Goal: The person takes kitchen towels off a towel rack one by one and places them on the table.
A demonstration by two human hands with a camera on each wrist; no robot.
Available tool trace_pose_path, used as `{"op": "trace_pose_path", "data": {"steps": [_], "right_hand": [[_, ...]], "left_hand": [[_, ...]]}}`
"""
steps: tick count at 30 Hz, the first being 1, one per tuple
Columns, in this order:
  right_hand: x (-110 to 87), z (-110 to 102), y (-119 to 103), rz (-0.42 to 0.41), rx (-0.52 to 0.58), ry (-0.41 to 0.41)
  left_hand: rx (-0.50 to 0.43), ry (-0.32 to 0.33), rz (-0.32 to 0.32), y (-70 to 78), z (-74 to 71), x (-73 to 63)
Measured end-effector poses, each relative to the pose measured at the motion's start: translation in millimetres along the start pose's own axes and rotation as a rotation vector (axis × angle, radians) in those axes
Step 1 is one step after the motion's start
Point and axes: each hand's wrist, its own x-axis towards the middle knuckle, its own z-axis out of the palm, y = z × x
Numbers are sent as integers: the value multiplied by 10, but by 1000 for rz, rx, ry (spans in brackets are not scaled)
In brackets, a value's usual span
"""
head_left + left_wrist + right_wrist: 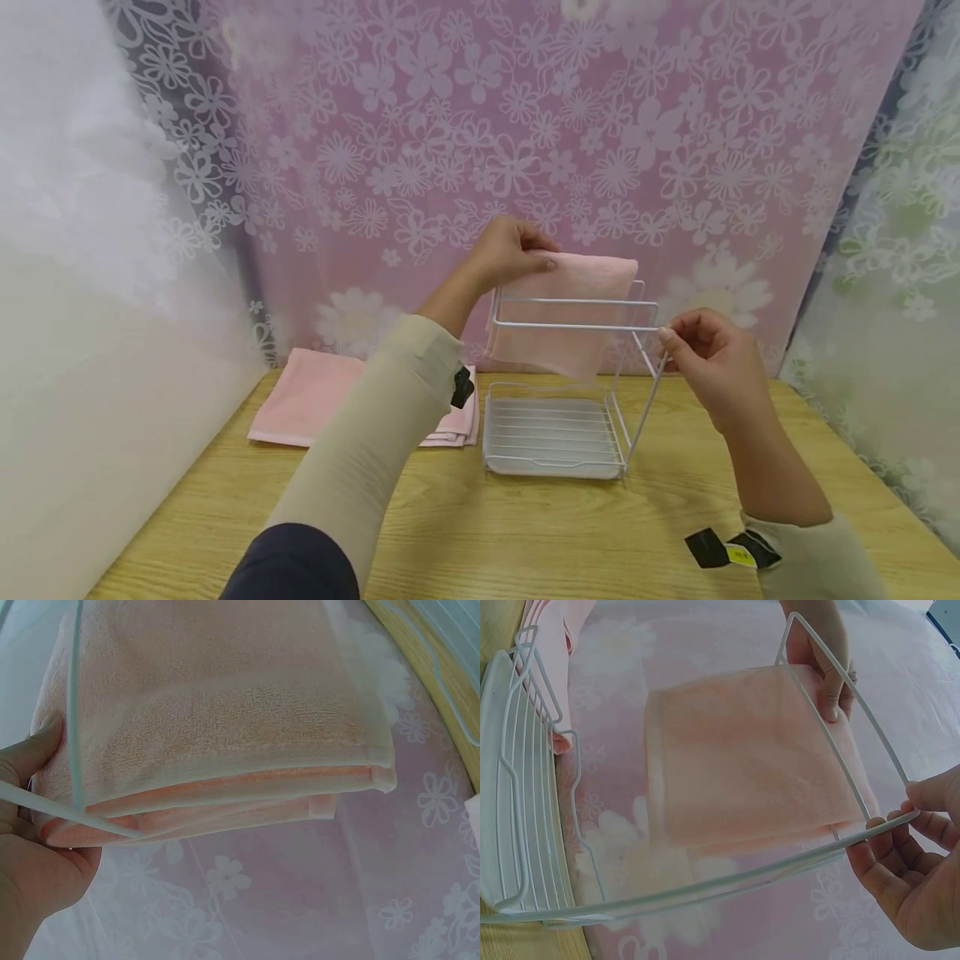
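A folded pink towel (pixel 570 287) hangs at the top bars of a white wire rack (pixel 577 327). My left hand (pixel 513 250) pinches the towel's top left edge, thumb in front; in the left wrist view the thumb lies on the towel (pixel 225 712) near its fold. At the rack's upper right corner, my right hand (pixel 712 358) grips the wire between thumb and fingers. The right wrist view shows those fingers (pixel 907 862) curled about the corner of the frame, with the towel beyond the bars.
More folded pink towels (pixel 307 396) lie on the wooden table (pixel 435 533) left of the rack, partly hidden by my left forearm. A whitish tray (pixel 551 429) sits in the rack's base. A floral pink curtain (pixel 450 167) hangs close behind.
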Motion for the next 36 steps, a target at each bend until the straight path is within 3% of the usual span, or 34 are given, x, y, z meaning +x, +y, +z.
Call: {"op": "trace_pose_path", "data": {"steps": [10, 16, 24, 36], "right_hand": [[-2, 7, 16, -17, 6, 8], [-3, 8, 26, -32, 14, 9], [-12, 8, 49, -4, -9, 6], [-7, 7, 36, 5, 0, -8]], "left_hand": [[-19, -4, 60, 195, -78, -150], [-60, -42, 112, 251, -84, -271], [-42, -62, 207, 238, 8, -425], [-23, -79, 262, 208, -19, -594]]}}
